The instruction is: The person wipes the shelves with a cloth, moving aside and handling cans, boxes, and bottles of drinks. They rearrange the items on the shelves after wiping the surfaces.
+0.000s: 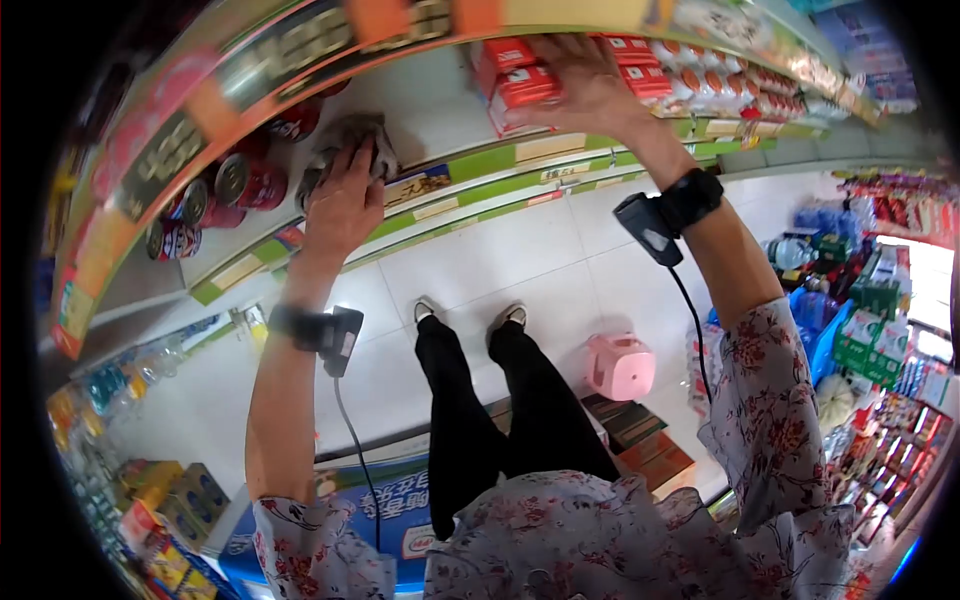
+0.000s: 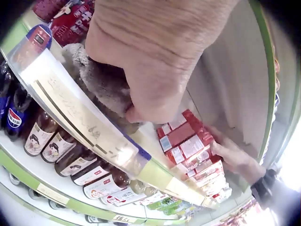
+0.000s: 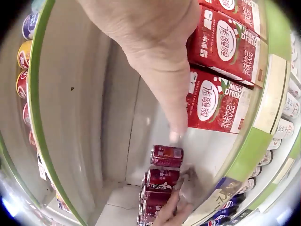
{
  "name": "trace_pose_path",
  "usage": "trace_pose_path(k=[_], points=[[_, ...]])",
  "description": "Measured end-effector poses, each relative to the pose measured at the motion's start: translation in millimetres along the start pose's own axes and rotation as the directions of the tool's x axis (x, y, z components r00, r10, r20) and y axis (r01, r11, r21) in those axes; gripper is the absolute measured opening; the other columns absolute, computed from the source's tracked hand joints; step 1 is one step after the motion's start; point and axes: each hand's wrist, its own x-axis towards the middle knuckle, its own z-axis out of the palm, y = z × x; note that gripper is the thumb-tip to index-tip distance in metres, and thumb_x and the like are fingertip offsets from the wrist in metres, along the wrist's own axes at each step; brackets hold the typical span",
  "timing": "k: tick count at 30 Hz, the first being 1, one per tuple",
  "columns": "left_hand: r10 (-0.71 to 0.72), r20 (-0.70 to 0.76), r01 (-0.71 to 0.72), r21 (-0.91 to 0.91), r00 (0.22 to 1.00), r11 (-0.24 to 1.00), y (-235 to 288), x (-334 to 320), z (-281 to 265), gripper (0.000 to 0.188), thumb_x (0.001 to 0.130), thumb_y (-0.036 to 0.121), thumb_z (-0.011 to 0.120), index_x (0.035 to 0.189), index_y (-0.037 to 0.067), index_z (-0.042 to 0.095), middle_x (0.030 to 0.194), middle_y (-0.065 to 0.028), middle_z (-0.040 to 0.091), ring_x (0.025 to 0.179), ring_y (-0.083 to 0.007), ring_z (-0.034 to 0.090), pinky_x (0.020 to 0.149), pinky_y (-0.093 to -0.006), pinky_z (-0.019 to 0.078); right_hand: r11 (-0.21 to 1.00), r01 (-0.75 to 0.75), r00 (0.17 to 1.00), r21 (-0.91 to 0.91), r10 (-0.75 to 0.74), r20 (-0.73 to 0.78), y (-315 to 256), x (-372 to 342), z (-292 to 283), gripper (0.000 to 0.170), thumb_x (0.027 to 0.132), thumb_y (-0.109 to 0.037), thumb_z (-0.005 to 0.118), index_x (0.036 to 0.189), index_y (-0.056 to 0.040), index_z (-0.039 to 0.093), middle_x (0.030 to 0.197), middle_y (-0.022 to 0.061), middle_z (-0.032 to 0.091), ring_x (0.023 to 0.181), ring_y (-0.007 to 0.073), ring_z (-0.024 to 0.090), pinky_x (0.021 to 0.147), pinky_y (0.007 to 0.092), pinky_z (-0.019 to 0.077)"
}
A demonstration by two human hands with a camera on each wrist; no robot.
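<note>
My left hand holds a bunched grey cloth down on the shelf, its fingers lying along the top of the cloth. Dark red drink cans stand just to the left of it. Farther right, my right hand is spread over red milk-drink cartons lined up near the shelf's front edge. In the right wrist view its thumb points down beside the nearest carton, while the other fingers are hidden. A stretch of bare shelf separates the cloth from the cartons.
An upper shelf edge with price tags crosses close above both hands. White bottles stand right of the cartons. Dark bottles fill the shelf below. On the floor are a pink stool and a blue box behind the legs.
</note>
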Motion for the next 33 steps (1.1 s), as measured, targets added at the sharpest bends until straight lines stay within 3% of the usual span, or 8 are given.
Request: trace_pose_path(k=[1,5,8,12,13,16,23,33], points=[[0.025,0.059,-0.025,0.002,0.998,1.0,7.8,5.3,-0.3,0.055,0.086,0.019,0.05,0.139,0.01,0.04,0.134,-0.0228,0.047,0.114,-0.0425,0.051,0.094,-0.0488,0.0443,0.999,-0.03,0.999,0.039,0.029,0.035,-2.5,-3.2,3.7,0.101,0.067,-0.069,0.066,0.147,-0.0216,0.028,0.15,0.0144,0.028,0.139,0.0398,0.02,0.11,0.062,0.0177],[0.046,0.104,-0.053,0.066,0.993,0.996,50.1,48.3,16.0,0.056,0.082,0.013,0.054,0.137,0.013,0.043,0.14,-0.0138,0.044,0.116,-0.036,0.052,0.093,-0.0439,0.0471,0.996,-0.068,0.997,-0.06,0.07,0.043,-6.5,-6.9,10.2,0.095,0.071,-0.067,0.063,0.148,-0.0245,0.026,0.151,0.0141,0.027,0.14,0.0396,0.019,0.111,0.0619,0.0154],[0.284,-0.079,-0.263,0.203,0.956,0.943,38.0,99.3,55.4,0.056,0.081,0.01,0.053,0.136,0.01,0.042,0.139,-0.0162,0.044,0.115,-0.0381,0.051,0.092,-0.0448,0.0465,0.993,-0.103,0.992,-0.054,0.107,0.065,-8.7,-6.2,8.7,0.094,0.072,-0.063,0.066,0.148,-0.0245,0.026,0.151,0.0147,0.027,0.14,0.0398,0.019,0.11,0.0621,0.0154],[0.377,-0.071,-0.371,0.083,0.924,0.925,3.1,185.1,83.0,0.046,0.081,0.005,0.049,0.127,0.005,0.047,0.126,-0.0228,0.05,0.115,-0.042,0.048,0.091,-0.0479,0.0449,0.994,-0.102,0.995,0.03,0.101,0.02,-9.4,-7.8,7.0,0.093,0.071,-0.058,0.069,0.147,-0.0223,0.029,0.152,0.0152,0.026,0.139,0.041,0.02,0.109,0.0642,0.0146],[0.392,-0.022,-0.388,0.103,0.92,0.916,-1.6,190.7,78.7,0.045,0.082,0.005,0.048,0.127,0.005,0.047,0.126,-0.0227,0.051,0.115,-0.0418,0.048,0.091,-0.0476,0.045,0.992,-0.12,0.991,-0.036,0.117,-0.065,-11.0,-10.0,9.7,0.087,0.071,-0.058,0.069,0.143,-0.0241,0.036,0.146,0.0112,0.036,0.137,0.0355,0.028,0.11,0.0584,0.0191],[0.427,0.081,-0.427,-0.017,0.9,0.904,17.3,176.6,55.4,0.043,0.085,0.006,0.045,0.128,0.004,0.047,0.128,-0.0231,0.05,0.113,-0.0424,0.049,0.092,-0.0472,0.0442,0.991,-0.12,0.991,0.058,0.123,-0.049,-10.0,-12.4,10.3,0.091,0.068,-0.053,0.074,0.144,-0.0209,0.035,0.15,0.0139,0.03,0.139,0.0392,0.023,0.108,0.0652,0.0149],[0.215,0.166,-0.211,-0.038,0.962,0.977,43.5,66.6,30.1,0.059,0.086,0.011,0.053,0.142,0.004,0.033,0.14,-0.0244,0.038,0.127,-0.0421,0.04,0.105,-0.0462,0.0345,0.97,-0.228,0.967,0.081,0.235,-0.097,-17.4,-9.7,13.9,0.087,0.063,-0.05,0.077,0.14,-0.0243,0.043,0.144,0.0079,0.04,0.138,0.0319,0.027,0.11,0.0621,0.0137],[0.283,0.223,-0.294,0.018,0.933,0.955,-30.3,213.5,17.8,0.061,0.089,0.024,0.058,0.141,0.006,0.032,0.139,-0.0259,0.039,0.127,-0.042,0.04,0.104,-0.0469,0.0352,0.937,-0.317,0.908,0.147,0.344,-0.239,-19.3,-9.7,17.6,0.065,0.069,-0.037,0.07,0.128,-0.0175,0.054,0.137,0.0105,0.047,0.132,0.0322,0.037,0.107,0.0599,0.0237]])
